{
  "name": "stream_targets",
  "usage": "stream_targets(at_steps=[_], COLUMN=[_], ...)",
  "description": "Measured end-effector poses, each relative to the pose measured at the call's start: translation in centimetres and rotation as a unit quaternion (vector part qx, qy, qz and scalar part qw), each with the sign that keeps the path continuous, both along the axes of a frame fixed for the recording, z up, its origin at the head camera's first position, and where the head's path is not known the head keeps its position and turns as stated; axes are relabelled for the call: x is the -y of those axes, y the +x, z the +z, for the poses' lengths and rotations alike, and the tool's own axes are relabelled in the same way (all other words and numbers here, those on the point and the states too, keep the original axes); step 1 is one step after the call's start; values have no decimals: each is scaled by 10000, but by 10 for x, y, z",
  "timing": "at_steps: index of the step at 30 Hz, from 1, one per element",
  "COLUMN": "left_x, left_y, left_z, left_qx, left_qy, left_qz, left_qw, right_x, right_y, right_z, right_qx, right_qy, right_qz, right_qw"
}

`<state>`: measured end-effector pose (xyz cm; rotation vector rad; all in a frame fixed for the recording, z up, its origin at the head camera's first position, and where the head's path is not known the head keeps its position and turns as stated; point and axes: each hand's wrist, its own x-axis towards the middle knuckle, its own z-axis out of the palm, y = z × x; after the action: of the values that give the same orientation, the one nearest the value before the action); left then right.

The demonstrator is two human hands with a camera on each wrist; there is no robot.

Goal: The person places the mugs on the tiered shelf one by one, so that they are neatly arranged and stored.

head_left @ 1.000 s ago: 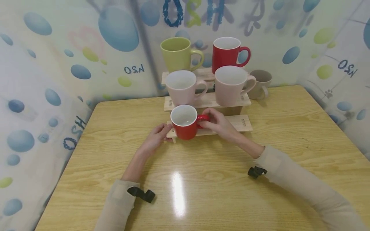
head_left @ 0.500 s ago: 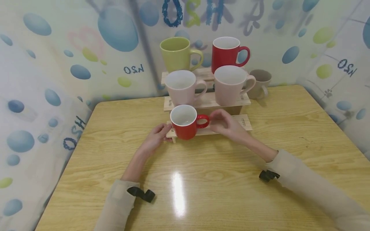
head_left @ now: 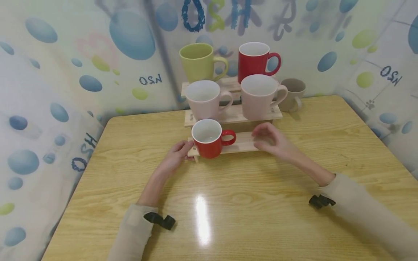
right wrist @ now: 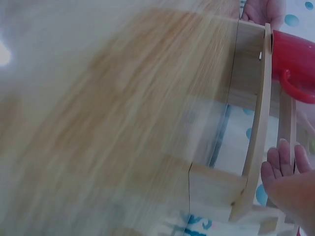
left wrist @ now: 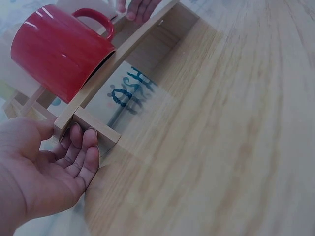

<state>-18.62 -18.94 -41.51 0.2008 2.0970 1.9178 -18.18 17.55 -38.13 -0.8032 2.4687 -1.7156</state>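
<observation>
Two hands at the low step of a wooden tiered rack [head_left: 243, 143] on a wooden table [head_left: 248, 203]. Small red mug [head_left: 209, 139] stands on that step's left end, handle to the right. Left hand [head_left: 174, 156] rests at the rack's near-left corner, fingers loosely curled against the wood, gripping nothing. Right hand [head_left: 272, 141] hovers over the step's right part, fingers relaxed, clear of the mug handle. Two pink mugs [head_left: 258, 96] on the middle step; green mug [head_left: 197, 61] and tall red mug [head_left: 254, 61] on top
</observation>
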Motion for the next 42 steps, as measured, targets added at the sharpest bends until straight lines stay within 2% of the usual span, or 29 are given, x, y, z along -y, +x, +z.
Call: stream_targets(at_steps=[3,12,20,24,30,36,42], left_x=[-1,-1,-1,-1,-1,-1,-1], left_y=[1,0,0,0,-2,-1,-1], left_z=[0,-1,-1,-1,-5,-4,-2], left_qx=[4,-9,8,-34,-86,-79,-40], left_qy=[31,-5,-89,-68,203,198,109], left_qz=[25,-2,1,27,-40,-51,-24], left_qw=[10000,10000,10000,10000,9997,9998,9999], right_x=[-14,-56,-97,-114,-137,-144,-140], right_y=[1,2,-6,-14,-25,-40,-59], right_z=[1,8,6,5,3,5,4], right_qx=[-62,-434,-183,8,382,628,713], right_qy=[22,-385,-491,-257,314,610,746], right_qz=[-57,-198,-718,-1205,-1888,-2236,-2407], right_qw=[10000,9981,9960,9924,9808,9707,9651])
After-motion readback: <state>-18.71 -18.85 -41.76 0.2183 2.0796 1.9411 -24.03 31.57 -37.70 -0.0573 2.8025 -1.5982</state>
